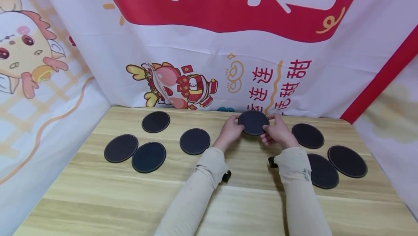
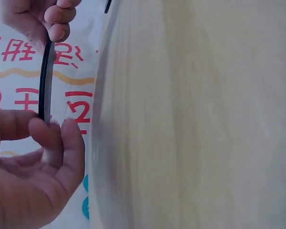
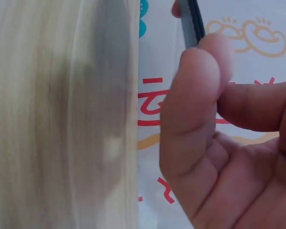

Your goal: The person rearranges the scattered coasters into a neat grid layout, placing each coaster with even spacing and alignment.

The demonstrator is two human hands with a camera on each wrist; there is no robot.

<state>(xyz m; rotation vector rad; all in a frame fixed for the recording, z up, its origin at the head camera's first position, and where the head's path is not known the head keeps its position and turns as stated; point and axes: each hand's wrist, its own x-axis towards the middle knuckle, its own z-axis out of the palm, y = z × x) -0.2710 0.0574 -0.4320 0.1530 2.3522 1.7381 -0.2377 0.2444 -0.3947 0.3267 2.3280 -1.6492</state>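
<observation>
Between both hands is a round black coaster (image 1: 253, 122) with a thin light ring near its rim, raised above the back of the table. My left hand (image 1: 231, 130) pinches its left edge between thumb and fingers. On the opposite edge my right hand (image 1: 278, 131) pinches it the same way. From the left wrist view the coaster (image 2: 45, 86) appears edge-on, dark on one face and grey on the other, with the left hand (image 2: 38, 167) at its lower end. The right wrist view shows the right hand (image 3: 205, 129) gripping one end of the coaster (image 3: 193, 21).
Several matching coasters lie on the wooden table (image 1: 241, 207): a left group with one coaster (image 1: 148, 157) touching its neighbour, a single coaster (image 1: 195, 141) nearer the middle, and a right group including one coaster (image 1: 347, 161). A printed cloth (image 1: 196, 47) hangs behind the table's back edge.
</observation>
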